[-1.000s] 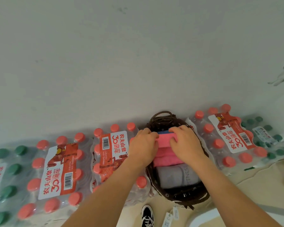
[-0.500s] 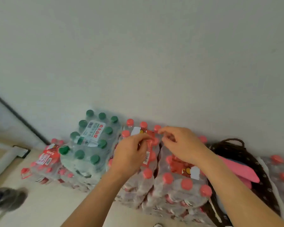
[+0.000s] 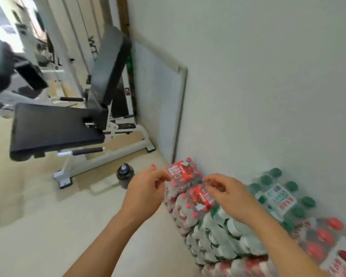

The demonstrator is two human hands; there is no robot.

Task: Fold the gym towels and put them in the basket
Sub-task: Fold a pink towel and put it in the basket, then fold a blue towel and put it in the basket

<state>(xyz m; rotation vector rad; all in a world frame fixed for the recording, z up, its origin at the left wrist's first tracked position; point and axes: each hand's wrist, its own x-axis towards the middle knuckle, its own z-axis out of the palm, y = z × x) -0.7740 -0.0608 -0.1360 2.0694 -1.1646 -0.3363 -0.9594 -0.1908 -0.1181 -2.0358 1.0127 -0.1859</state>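
Observation:
Neither the basket nor any towel shows in the head view now. My left hand (image 3: 146,191) hovers in the air over the floor, fingers loosely curled, holding nothing. My right hand (image 3: 229,193) floats beside it above the stacked water-bottle packs, fingers apart and empty. The two hands are a short gap apart, both in front of the red-capped bottle packs (image 3: 185,176).
Shrink-wrapped packs of red-capped and green-capped bottles (image 3: 278,196) line the wall at the right. A black weight bench (image 3: 56,126) on a white frame stands at the left. A dark water jug (image 3: 125,174) sits on the floor near it. A whiteboard (image 3: 158,100) leans against the wall.
Both hands have let go of the pink towel in the basket and lifted away. The view has swung left, so the basket and towels have left the frame and the bench has come in.

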